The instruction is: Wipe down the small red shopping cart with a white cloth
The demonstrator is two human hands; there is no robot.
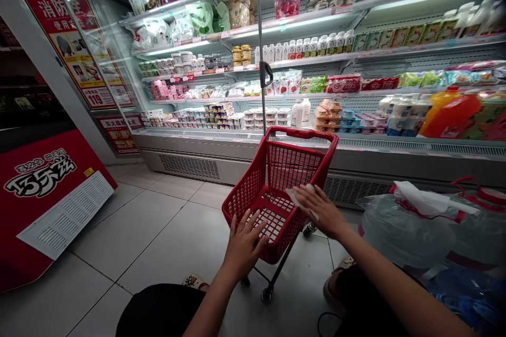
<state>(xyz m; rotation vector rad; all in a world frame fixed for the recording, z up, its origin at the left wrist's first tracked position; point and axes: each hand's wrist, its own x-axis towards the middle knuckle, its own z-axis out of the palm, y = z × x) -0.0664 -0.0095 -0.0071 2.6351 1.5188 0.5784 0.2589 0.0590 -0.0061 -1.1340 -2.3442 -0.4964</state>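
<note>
A red plastic shopping cart (294,163) with a perforated basket stands on dark wheeled legs in front of me. My left hand (245,242) is at the basket's near left rim, fingers spread and nothing in them. On the right rim, my right hand (321,211) presses a crumpled white tissue (294,196) under its fingers. Part of the tissue sticks out past the fingertips, and the rest is hidden beneath the palm. No goods show inside the basket.
Behind the cart runs a refrigerated display (190,155) with shelves of packaged goods and a glass door handle (266,75). A red freezer (59,200) stands left. Large wrapped water bottles (407,226) are close on the right. My knees flank the cart on the tiled floor (130,221).
</note>
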